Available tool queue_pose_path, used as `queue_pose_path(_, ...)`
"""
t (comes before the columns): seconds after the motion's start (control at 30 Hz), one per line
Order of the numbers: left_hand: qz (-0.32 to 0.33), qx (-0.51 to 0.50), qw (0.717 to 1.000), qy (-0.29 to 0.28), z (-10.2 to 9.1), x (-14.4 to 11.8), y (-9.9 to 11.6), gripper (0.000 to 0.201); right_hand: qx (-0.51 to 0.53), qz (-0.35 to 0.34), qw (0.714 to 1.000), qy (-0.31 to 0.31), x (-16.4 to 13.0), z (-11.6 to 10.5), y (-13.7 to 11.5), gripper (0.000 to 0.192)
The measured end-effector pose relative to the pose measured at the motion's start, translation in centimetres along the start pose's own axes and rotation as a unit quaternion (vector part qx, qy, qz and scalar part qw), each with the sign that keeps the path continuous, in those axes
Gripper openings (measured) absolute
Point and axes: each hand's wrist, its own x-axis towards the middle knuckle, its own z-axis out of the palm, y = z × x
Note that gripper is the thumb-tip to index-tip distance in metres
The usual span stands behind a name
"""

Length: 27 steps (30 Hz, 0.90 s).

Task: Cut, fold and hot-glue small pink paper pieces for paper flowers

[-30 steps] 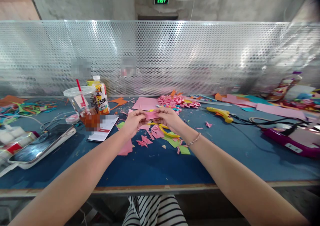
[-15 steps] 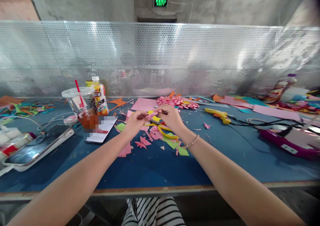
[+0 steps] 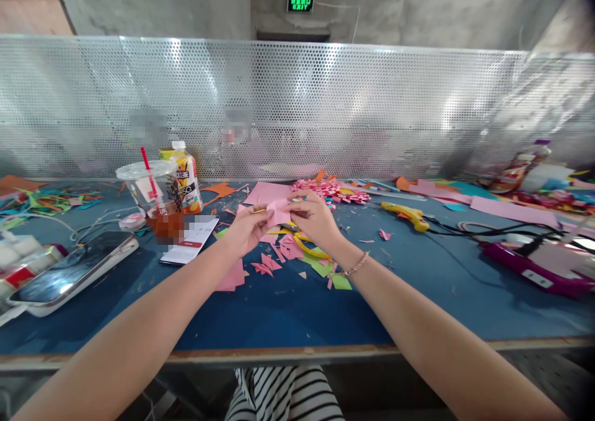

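Observation:
My left hand (image 3: 246,227) and my right hand (image 3: 312,217) meet above the blue table (image 3: 279,309), both pinching a small pink paper piece (image 3: 277,211) held between the fingertips. Under the hands lie yellow-handled scissors (image 3: 307,245) and a scatter of pink and green paper scraps (image 3: 297,261). A pink paper sheet (image 3: 268,193) lies just behind the hands. A pile of pink folded paper pieces (image 3: 328,189) sits beyond my right hand.
A lidded plastic cup with a red straw (image 3: 155,201) and a juice bottle (image 3: 185,176) stand at left, by a card (image 3: 189,240) and a phone (image 3: 69,272). A yellow glue gun (image 3: 405,213) and purple device (image 3: 534,263) lie right. A perforated metal screen (image 3: 325,105) backs the table.
The pink paper piece has been turned and reshaped between my fingers, and both hands stay together over the scraps, shifting only slightly.

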Motion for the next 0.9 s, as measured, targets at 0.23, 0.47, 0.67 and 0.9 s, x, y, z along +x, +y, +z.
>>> queue_pose_path(0.23, -0.016, -0.014, 0.999, -0.037, 0.0, -0.1, 0.0, 0.027, 0.099, 0.051, 0.994, -0.001, 0.3, 0.2, 0.1, 0.019)
queue_pose_path(0.47, -0.004, -0.016, 0.998, -0.054, -0.3, -0.2, 0.1, 0.03, 0.194, 0.144, 0.97, -0.031, 0.2, 0.7, 0.3, 0.013)
queue_pose_path(0.67, -0.004, -0.023, 0.999, -0.035, 0.0, -0.4, 0.1, 0.031, 0.22, 0.132, 0.966, -0.039, 0.0, 0.9, -0.3, 0.012)
queue_pose_path(0.9, 0.013, -0.017, 0.999, -0.031, 0.1, -0.5, 0.1, 0.024, 0.206, 0.136, 0.969, -0.028, -0.1, 0.9, -1.2, 0.012)
